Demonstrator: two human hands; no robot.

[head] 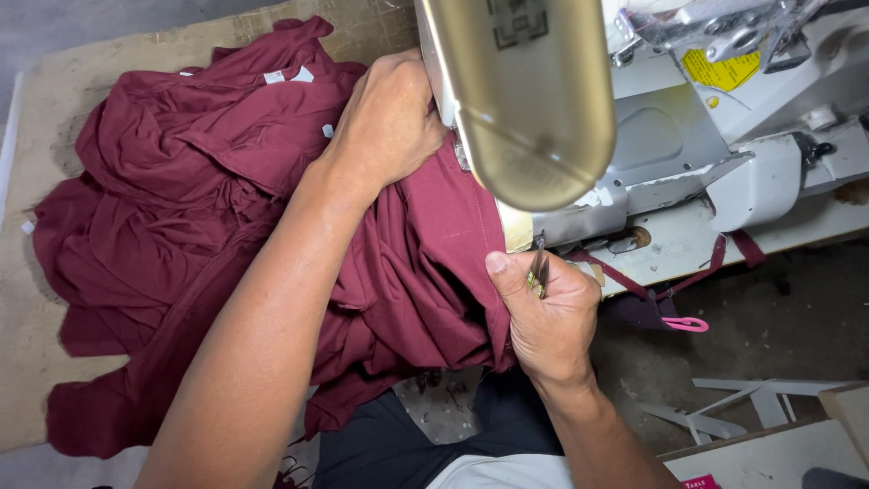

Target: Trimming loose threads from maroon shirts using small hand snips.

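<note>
A large maroon fabric [181,199] lies bunched over a worn table and runs up to a white sewing machine [670,136]. My left hand [389,118] is fisted on the cloth right beside the machine head, fingers curled and partly hidden behind the brass-coloured lamp shade [529,100]. My right hand [543,317] sits at the table's front edge, thumb pressing the fabric's edge. It grips a small dark metal tool [539,270], thin like tweezers or snips, pointing up toward the needle area. The needle itself is hidden by the lamp shade.
The worn brown table top [36,299] shows at the left. A maroon strap with a pink loop [685,323] hangs off the machine's front. White frame pieces [742,403] lie on the dark floor at lower right. My dark trousers [389,448] are below the cloth.
</note>
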